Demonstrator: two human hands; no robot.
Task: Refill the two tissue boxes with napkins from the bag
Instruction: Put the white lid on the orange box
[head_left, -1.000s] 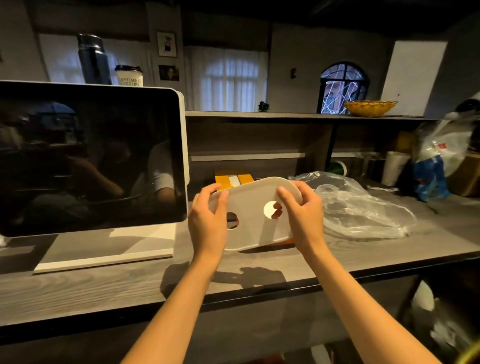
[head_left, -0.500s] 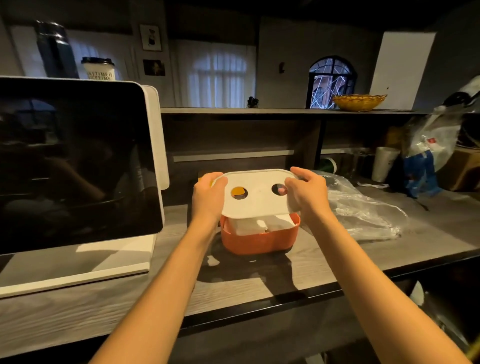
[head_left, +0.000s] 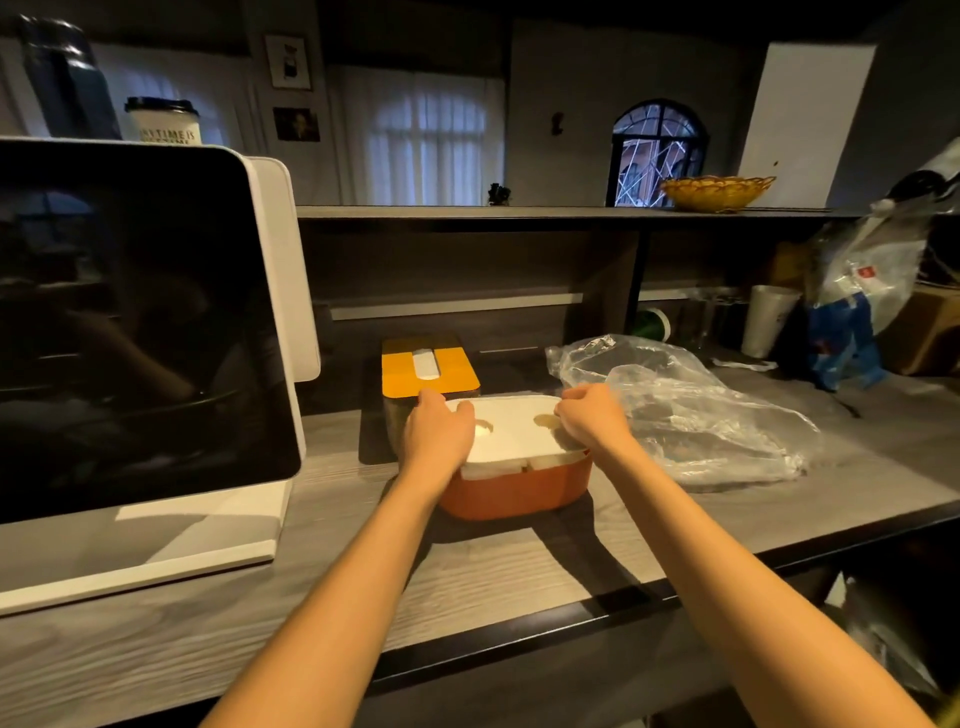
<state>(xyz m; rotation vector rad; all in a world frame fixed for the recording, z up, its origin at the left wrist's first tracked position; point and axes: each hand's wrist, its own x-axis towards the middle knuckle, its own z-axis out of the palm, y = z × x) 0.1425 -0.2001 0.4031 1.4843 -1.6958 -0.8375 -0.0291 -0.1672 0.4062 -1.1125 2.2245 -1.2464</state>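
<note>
An orange tissue box (head_left: 519, 491) sits on the grey counter (head_left: 322, 587), with white napkins (head_left: 498, 466) showing at its rim. A white lid (head_left: 511, 428) with two holes lies on top of it. My left hand (head_left: 439, 428) presses on the lid's left side and my right hand (head_left: 587, 418) on its right side. Just behind stands a second box with a yellow lid (head_left: 430, 370) and a white napkin poking through its slot. A crumpled clear plastic bag (head_left: 691, 415) lies to the right, touching my right hand.
A large dark screen on a white stand (head_left: 140, 332) fills the left. Behind the counter runs a shelf (head_left: 519, 212) with a yellow bowl (head_left: 719, 191). Cups (head_left: 769, 319) and a blue-and-white bag (head_left: 857, 291) crowd the right back corner.
The white lid, first held tilted up in both hands, has come down onto the orange box. Both hands now rest flat on its top.
</note>
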